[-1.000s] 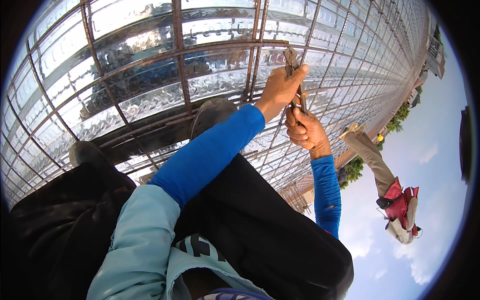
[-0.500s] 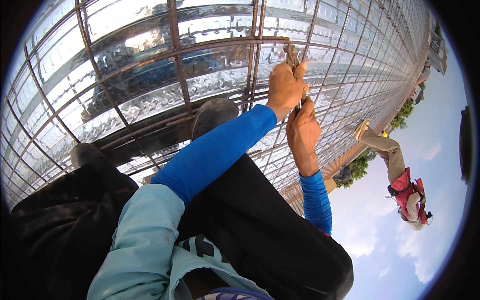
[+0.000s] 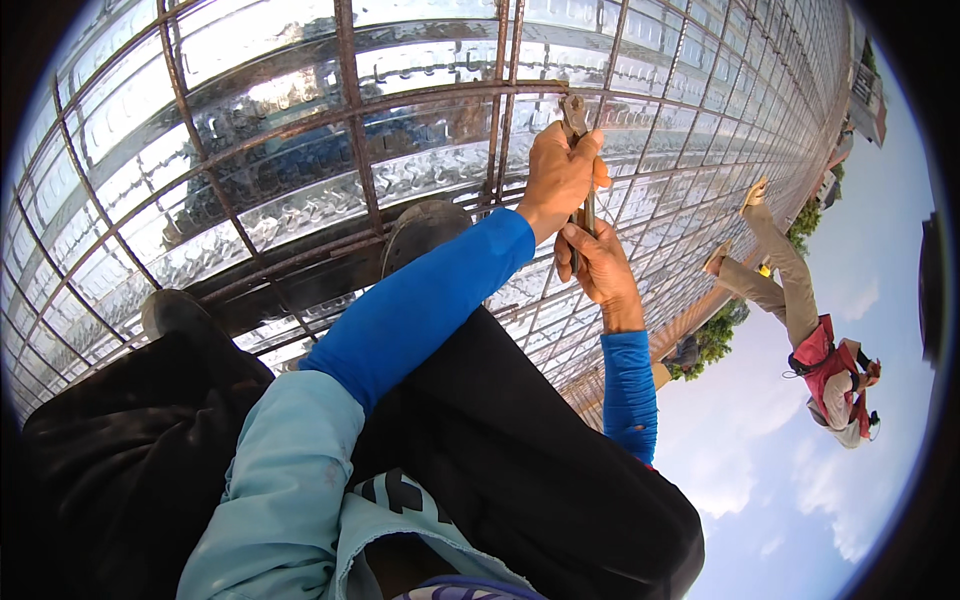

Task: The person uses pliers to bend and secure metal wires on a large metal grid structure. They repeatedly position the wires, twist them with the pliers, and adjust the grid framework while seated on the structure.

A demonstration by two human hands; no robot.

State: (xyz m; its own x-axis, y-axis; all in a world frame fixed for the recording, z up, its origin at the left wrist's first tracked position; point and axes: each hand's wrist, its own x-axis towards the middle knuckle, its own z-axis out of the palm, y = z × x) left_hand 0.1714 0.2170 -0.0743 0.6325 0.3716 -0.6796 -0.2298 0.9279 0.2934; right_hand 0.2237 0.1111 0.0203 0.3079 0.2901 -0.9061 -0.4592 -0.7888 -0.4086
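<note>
Both my hands are on a pair of worn metal pliers (image 3: 573,106), whose jaws point away from me beside the end of a rusty reinforcing bar (image 3: 440,92). My left hand (image 3: 558,182) is closed around the pliers just below the head. Lower down, my right hand (image 3: 603,268) pinches the handle ends between thumb and fingers. Much of the handles is hidden by my fingers. Whether the jaws grip anything is too small to tell.
A grid of rusty bars lies over shiny corrugated metal decking (image 3: 420,60). My dark shoes (image 3: 430,228) rest on the grid. At the right, another person in a red vest (image 3: 822,360) walks along the mesh, with trees (image 3: 712,340) and a building beyond.
Both hands and the pliers have shifted slightly left. The pliers' head has turned and sits a little lower. The other person has moved, and both their legs now show.
</note>
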